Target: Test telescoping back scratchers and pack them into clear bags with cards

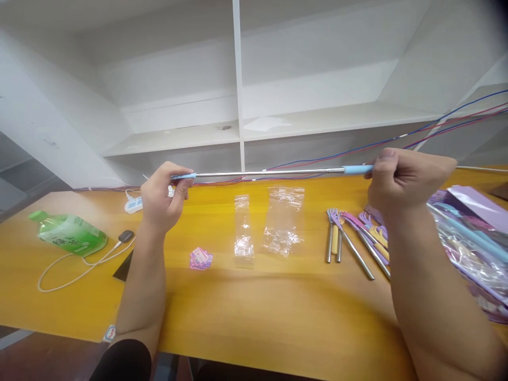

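A thin metal rod [262, 172] with light blue ends stretches level above the back of the table. My left hand [164, 196] pinches its blue left end, and my right hand [400, 177] is closed round the blue grip at the right. Below the rod, two groups of clear plastic bags [243, 227] lie on the wooden table [278, 317]. A small pile of pink and purple cards [200, 259] rests left of the bags. Several metal-handled tools with coloured, curved prongs [349, 238] lie near my right forearm.
At the left are a green bottle [71, 233], a white cable [79, 275] with a black plug, and a power strip [134, 204]. Packaged items [472, 248] are heaped at the right. White shelves [238, 69] and red and blue wires [357, 150] run behind the table.
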A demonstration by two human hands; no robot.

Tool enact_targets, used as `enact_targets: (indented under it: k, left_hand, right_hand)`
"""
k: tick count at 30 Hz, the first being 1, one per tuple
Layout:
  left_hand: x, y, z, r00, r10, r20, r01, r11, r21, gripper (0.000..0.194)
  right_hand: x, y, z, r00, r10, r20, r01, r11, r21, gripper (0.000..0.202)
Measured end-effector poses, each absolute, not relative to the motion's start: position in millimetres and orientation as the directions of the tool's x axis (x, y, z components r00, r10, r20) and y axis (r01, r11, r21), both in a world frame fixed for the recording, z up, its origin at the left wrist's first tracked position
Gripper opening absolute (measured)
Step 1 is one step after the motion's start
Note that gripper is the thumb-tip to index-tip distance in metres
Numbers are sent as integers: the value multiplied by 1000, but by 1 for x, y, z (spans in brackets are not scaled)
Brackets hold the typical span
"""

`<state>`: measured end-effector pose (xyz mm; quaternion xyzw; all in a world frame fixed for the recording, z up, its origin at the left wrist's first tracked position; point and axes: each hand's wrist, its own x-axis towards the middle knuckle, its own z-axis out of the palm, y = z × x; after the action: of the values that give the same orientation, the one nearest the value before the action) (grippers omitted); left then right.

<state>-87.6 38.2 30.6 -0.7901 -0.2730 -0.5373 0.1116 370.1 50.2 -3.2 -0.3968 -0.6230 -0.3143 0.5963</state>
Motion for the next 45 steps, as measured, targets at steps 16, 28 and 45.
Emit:
enact_targets:
  k: [16, 28, 45]
  left_hand:
    - [-32, 18, 15, 387, 308, 869, 538, -841, 59, 9]
    - [-11, 19, -4, 402, 316, 859, 480, -872, 95, 8]
    - [15, -4, -15, 366, 306, 879, 374, -913, 162, 17]
  right_hand:
    - [317, 19, 2, -126, 168, 978, 840, 542, 16, 42]
    - [294, 2, 6, -219, 143, 965, 830, 548, 107, 40]
    - [271, -23, 9, -207, 182, 961, 835, 545, 76, 42]
